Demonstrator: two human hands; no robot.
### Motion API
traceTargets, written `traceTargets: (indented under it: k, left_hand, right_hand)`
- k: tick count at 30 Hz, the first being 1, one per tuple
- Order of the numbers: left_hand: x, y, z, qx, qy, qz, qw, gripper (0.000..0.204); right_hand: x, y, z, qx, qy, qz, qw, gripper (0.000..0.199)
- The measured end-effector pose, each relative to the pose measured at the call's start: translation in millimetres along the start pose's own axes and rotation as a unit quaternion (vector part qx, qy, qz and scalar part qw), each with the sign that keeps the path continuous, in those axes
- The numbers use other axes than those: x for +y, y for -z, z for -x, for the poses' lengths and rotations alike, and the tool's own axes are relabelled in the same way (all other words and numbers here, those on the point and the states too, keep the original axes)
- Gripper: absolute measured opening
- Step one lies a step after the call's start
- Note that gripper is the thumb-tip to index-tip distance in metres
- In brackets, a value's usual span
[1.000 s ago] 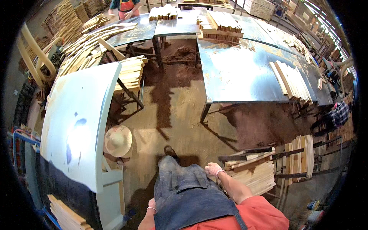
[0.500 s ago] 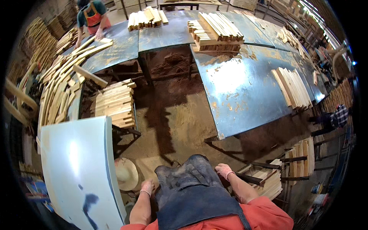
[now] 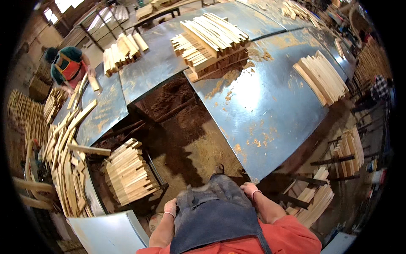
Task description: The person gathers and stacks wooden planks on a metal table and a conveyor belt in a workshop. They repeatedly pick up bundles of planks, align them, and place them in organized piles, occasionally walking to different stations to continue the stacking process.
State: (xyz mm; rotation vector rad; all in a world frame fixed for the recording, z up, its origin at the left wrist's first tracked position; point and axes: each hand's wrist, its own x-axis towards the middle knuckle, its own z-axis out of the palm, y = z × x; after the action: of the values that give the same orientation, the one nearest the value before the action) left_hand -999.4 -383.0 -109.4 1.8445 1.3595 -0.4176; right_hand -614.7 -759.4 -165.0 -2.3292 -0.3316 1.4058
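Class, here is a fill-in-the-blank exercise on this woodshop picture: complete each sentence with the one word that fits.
1. Both the left hand and the right hand rest on a dark ____.
2. Neither hand holds anything; both are ____.
3. The big table ahead has a shiny ____ top.
4. The stack of slats nearest the left hand is made of ____.

Missing words: apron; empty; metal; wood
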Motion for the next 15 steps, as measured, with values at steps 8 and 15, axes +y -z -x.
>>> traceTargets:
  k: [8, 15]
  left_hand:
    - [82, 94, -102, -0.027, 0.251, 0.321, 0.913, 0.036]
    - [91, 173, -278, -0.115, 0.245, 0.275, 0.923, 0.033]
  right_hand:
    - [-81, 2, -46, 0.042, -0.102, -0.271, 0.956, 0.028]
    - [-151, -8, -46, 0.093, -0.278, -0.402, 0.867, 0.02]
